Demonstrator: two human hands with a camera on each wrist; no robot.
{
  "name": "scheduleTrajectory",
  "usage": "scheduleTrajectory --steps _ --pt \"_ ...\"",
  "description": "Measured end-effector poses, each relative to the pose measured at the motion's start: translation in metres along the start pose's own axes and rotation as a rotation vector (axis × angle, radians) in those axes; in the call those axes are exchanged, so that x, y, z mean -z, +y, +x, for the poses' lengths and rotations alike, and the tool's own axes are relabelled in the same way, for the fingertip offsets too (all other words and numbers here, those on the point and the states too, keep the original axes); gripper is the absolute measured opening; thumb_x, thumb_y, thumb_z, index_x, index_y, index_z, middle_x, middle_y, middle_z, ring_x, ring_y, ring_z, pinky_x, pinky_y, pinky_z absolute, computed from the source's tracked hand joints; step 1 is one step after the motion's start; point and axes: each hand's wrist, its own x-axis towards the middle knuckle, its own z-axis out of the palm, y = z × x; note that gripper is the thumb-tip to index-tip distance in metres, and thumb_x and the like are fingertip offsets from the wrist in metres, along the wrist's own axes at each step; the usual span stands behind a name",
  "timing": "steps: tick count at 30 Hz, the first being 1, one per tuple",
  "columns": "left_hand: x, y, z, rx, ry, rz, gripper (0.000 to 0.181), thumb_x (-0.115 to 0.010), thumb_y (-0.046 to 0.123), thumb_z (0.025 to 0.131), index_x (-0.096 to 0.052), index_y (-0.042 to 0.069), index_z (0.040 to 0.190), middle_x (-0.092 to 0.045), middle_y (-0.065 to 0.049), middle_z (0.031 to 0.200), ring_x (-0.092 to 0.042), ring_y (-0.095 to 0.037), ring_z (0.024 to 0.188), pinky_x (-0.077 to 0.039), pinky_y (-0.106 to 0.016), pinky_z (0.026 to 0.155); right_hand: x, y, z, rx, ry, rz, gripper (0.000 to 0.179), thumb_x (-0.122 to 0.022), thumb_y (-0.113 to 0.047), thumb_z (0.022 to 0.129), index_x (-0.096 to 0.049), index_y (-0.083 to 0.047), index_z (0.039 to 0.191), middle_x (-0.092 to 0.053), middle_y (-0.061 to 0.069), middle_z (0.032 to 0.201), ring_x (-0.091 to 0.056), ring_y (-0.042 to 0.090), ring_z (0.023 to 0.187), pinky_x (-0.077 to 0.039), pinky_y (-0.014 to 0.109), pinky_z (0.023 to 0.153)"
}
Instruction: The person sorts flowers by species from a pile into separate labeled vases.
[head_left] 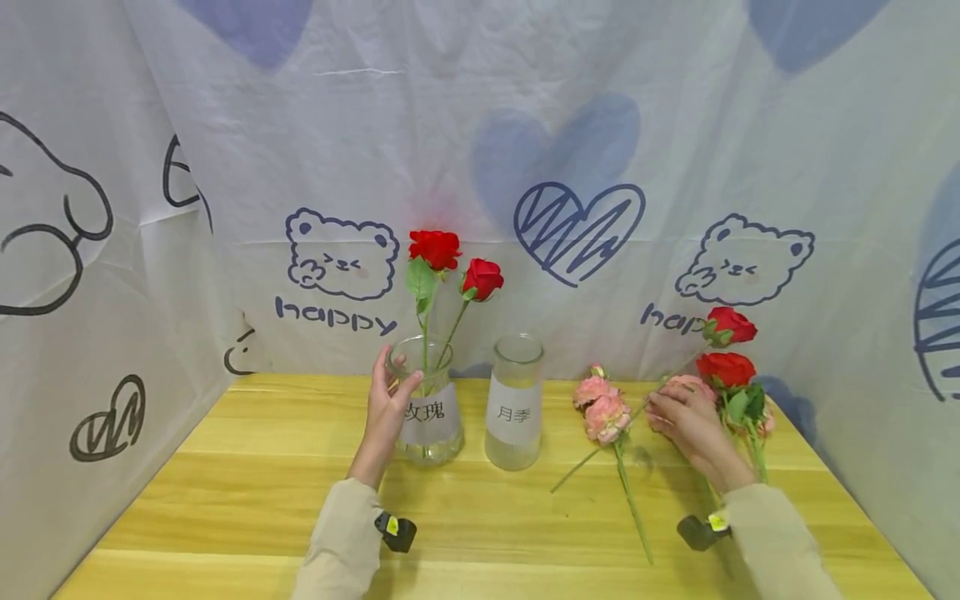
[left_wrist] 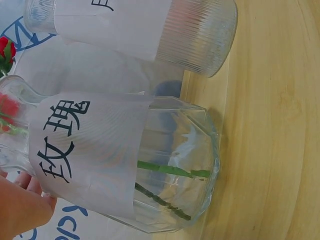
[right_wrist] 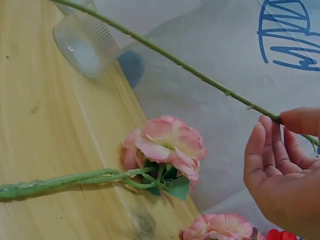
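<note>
My left hand (head_left: 386,408) grips the neck of a wide glass vase (left_wrist: 177,125) with a white label in black Chinese characters. Two red roses (head_left: 435,249) stand in it, their stem ends under the water. Between thumb and fingertips, my right hand (head_left: 697,429) pinches the green stem (right_wrist: 185,65) of a red rose (head_left: 729,325). Its bloom leans up to the right, and the stem's lower end slants down to the left. Below that stem lie pink flowers (right_wrist: 167,142) on the table.
A narrower labelled glass vase (head_left: 513,454) stands right of the wide one. More flowers, including another red rose (head_left: 726,368), lie at the right beside my right hand. A printed cloth (head_left: 450,150) hangs behind the wooden table (head_left: 487,533).
</note>
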Motion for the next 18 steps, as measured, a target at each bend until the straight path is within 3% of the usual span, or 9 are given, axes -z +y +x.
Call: scheduleTrajectory --steps 7,18 --pt "0.000 -0.001 0.001 0.006 -0.011 -0.001 0.075 -0.058 0.016 0.093 -0.015 0.006 0.154 -0.033 -0.024 0.149 -0.027 -0.037 0.137 -0.020 -0.050 0.113 -0.004 0.003 -0.005 0.067 0.033 0.188 0.022 -0.048 0.000 0.099 -0.059 -0.009 0.082 -0.062 -0.001 0.078 -0.060 0.008 0.073 -0.053 0.023 0.062" --pt "0.000 -0.003 0.001 -0.005 -0.010 -0.008 0.074 -0.057 0.014 0.094 -0.014 0.005 0.154 -0.033 -0.023 0.148 -0.026 -0.036 0.138 -0.019 -0.048 0.114 -0.014 -0.007 -0.007 0.044 0.095 0.281 0.019 -0.051 -0.003 0.099 -0.058 -0.013 0.083 -0.064 -0.004 0.081 -0.062 0.007 0.080 -0.053 0.021 0.074"
